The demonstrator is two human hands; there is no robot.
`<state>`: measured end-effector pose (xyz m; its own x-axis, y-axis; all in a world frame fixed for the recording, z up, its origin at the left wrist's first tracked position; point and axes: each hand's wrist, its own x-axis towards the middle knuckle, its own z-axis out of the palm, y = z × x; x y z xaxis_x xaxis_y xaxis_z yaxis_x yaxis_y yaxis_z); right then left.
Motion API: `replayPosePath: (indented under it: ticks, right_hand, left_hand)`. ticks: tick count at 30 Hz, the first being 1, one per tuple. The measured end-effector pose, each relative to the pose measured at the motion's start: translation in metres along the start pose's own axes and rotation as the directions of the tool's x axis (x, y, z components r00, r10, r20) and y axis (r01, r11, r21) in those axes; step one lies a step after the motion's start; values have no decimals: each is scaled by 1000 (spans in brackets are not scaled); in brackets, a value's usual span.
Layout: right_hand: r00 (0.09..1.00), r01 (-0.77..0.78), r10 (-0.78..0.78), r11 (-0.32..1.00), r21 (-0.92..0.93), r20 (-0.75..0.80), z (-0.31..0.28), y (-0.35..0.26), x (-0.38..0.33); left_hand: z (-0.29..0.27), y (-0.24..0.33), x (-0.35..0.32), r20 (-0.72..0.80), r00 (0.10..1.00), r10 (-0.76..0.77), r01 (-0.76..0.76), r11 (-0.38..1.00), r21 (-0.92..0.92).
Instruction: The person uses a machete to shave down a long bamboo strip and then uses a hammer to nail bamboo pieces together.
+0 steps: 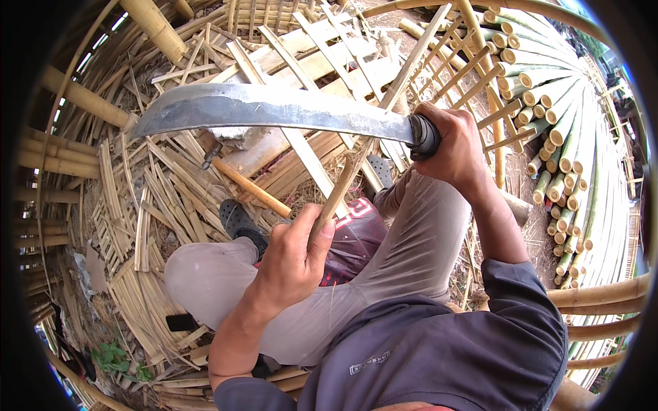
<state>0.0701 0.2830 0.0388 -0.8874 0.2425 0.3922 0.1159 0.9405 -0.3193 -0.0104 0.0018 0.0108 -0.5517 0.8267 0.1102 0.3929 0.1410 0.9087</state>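
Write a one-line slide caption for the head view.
Right hand grips a curved blade by its dark handle while the left hand holds a bamboo strip, amid scattered slats and stacked poles.

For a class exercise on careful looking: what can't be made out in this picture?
All in the head view:
Black handle: partly hidden by the right hand.
Stick, near end: hidden in the left hand.
Stick, middle stretch: hidden behind the curved blade.
Dark rectangle, lower left: too small to identify.
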Motion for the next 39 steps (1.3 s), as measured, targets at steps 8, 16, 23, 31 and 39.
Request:
replayPosePath:
  ticks: [8,16,23,31,39]
  right_hand:
    - [949,-133,101,987,-88,-298,-19,38,15]
    - [904,-302,258,950,-80,-341,-50,109,-37]
    - [858,-426,383,903,-59,-341,-41,122,-53]
    - [425,-891,800,286,-354,-424,-90,278,-184]
    - [458,-887,804,437,-146,-379,-74,228,-224]
  left_hand:
    - [0,12,-2,47,999,1,1,999,-50]
    - [15,3,-8,206,978,-33,52,995,-87]
    - [22,10,0,237,971,-15,35,996,-84]
    - [22,4,5,71,997,7,-6,1000,-18]
    - [15,-10,11,-108,993,-51,55,998,35]
